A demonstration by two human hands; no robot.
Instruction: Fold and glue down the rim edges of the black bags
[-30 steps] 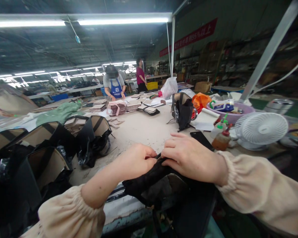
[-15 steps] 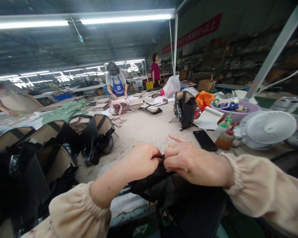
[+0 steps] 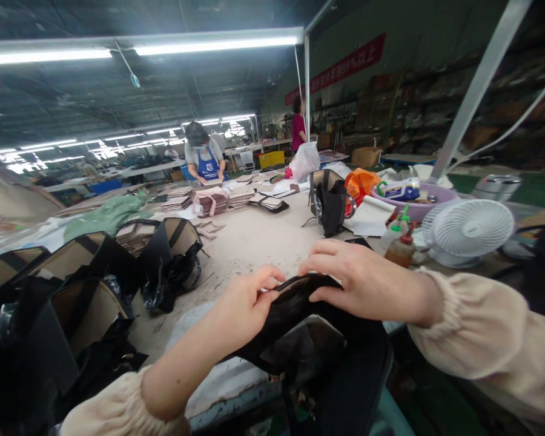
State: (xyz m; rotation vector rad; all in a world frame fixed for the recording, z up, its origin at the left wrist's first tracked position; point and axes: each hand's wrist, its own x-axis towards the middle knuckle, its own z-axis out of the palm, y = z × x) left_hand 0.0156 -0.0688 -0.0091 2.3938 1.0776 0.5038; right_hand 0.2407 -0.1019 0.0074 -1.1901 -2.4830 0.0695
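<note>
A black handbag is at the near edge of the table, its mouth spread toward me and a dark lining showing inside. My left hand pinches the bag's rim on the left between thumb and fingers. On the right of the same rim, my right hand grips the edge, fingers over the far side and thumb inside. A small metal fitting shows at the bag's near side. The bag's lower part is dark and hard to make out.
Several black bag bodies crowd the left; another bag stands ahead. To the right are a white fan, glue bottles, a phone and a purple basin. A co-worker in a blue apron stands across the table.
The bag's rim has been spread, so its mouth and lining now show. My hands have moved apart along the rim, and the view has shifted slightly.
</note>
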